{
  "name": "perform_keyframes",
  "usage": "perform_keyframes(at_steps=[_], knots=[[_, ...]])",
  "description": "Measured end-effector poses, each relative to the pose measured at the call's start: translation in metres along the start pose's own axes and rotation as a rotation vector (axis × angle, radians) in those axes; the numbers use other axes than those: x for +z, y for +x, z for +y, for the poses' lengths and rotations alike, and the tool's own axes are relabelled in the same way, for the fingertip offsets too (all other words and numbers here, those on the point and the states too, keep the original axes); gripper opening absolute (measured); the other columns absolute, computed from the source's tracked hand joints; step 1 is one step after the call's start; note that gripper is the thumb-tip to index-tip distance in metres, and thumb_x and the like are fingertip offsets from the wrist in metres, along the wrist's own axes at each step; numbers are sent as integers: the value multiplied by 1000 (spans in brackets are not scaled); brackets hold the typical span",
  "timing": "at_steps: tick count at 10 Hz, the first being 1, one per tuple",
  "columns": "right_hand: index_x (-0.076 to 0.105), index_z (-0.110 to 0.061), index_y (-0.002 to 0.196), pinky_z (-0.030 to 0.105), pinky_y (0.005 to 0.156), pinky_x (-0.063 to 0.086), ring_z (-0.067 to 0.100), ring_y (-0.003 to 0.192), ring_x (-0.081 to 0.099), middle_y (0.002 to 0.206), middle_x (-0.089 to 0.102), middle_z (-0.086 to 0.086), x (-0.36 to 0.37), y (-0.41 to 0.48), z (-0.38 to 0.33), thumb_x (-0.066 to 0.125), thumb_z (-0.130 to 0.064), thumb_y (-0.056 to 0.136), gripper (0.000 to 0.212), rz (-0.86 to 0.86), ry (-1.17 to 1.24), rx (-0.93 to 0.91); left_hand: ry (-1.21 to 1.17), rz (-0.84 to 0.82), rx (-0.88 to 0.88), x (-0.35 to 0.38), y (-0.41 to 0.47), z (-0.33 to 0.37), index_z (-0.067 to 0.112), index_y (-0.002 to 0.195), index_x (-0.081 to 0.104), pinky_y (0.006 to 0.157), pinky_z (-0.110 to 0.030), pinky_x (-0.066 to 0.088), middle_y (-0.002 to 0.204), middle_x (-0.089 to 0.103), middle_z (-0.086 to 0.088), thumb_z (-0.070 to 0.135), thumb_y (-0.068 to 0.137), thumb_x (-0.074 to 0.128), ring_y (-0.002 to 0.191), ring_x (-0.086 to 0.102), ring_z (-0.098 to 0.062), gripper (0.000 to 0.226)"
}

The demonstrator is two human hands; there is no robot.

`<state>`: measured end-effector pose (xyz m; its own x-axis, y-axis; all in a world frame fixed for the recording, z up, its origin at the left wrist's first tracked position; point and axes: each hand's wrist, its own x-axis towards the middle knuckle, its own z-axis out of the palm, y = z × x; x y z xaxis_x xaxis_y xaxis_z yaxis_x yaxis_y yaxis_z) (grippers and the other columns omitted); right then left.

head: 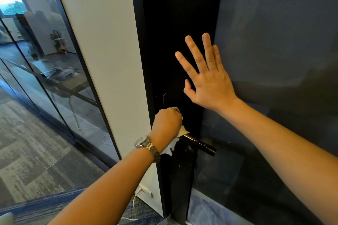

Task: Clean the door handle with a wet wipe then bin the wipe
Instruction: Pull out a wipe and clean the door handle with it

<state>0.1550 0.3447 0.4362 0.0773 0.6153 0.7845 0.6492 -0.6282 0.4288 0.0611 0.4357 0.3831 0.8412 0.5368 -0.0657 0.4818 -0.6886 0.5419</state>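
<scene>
A black lever door handle [201, 145] sticks out to the right from a black door frame [179, 23]. My left hand [167, 124], with a metal watch on the wrist, is closed on a white wet wipe [173, 144] and pressed against the frame just above the handle's root. The wipe hangs down from the fist over the inner end of the handle. My right hand [204, 76] rests flat on the door above the handle, fingers spread, holding nothing.
The door's dark glass pane [274, 60] fills the right side. A white wall strip [109, 60] stands left of the frame, with a glass partition [45, 60] beyond it. Patterned carpet [36, 151] covers the floor, and a white cable [128, 218] lies near the wall's base.
</scene>
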Motion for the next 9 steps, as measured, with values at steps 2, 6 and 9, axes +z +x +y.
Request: perform_keyframes(at_steps=[2, 6, 9], knots=[[31, -16, 147, 50, 114, 16, 43, 138, 12, 153, 27, 19, 0, 0, 0, 49, -31, 85, 66, 7, 7, -1, 89, 47, 138, 15, -33, 0, -1, 118, 47, 93, -38, 38, 127, 43, -24, 4, 92, 37, 117, 43, -37, 29], [29, -17, 147, 50, 115, 14, 43, 139, 11, 153, 25, 19, -2, 0, 0, 48, -31, 86, 66, -9, 42, 4, 305, -506, 847, 13, -43, 13, 17, 125, 53, 101, -41, 37, 120, 58, -9, 30, 96, 41, 111, 51, -23, 34], [27, -18, 148, 48, 115, 12, 42, 141, 10, 155, 22, 18, -7, 0, 1, 49, -31, 86, 67, -61, 57, 8, 417, -490, 556, 0, -16, 14, 9, 90, 60, 84, -34, 42, 87, 61, -8, 43, 97, 32, 80, 54, -18, 45]])
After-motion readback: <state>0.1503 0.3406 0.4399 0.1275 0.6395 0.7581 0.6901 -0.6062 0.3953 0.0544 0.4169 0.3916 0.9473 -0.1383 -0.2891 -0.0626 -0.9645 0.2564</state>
